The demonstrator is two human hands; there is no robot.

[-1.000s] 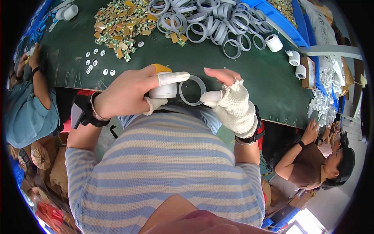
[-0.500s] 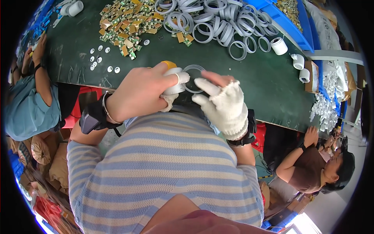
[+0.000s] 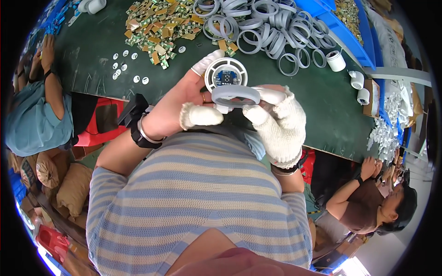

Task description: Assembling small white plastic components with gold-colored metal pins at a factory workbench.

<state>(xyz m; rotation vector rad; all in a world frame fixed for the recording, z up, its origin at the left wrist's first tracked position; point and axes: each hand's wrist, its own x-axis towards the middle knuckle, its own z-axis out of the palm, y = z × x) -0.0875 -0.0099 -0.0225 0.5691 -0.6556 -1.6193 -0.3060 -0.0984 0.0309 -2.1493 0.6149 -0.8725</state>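
In my left hand (image 3: 178, 105), turned palm up with white cots on some fingertips, sits a round white housing (image 3: 243, 73). Its open face shows a small blue circuit board (image 3: 226, 77) inside. My right hand (image 3: 284, 126), in a cream knitted glove with some fingertips bare of knit, pinches a translucent grey ring (image 3: 235, 102) at its right side. The ring is tilted and overlaps the housing's near edge; whether the two touch, I cannot tell. Several small white discs (image 3: 136, 79) with dark marks lie on the table, left of my hands.
On the dark green table (image 3: 331, 106) are a heap of small circuit boards (image 3: 161, 27) and a pile of grey rings (image 3: 276, 39). White cylindrical parts (image 3: 335, 61) stand at the right, near blue bins (image 3: 350, 39). Co-workers sit at both sides.
My left hand has rolled palm up, bringing the housing's open face and board into sight. The grey ring has risen off the table in my right hand and moved over the housing's near edge.
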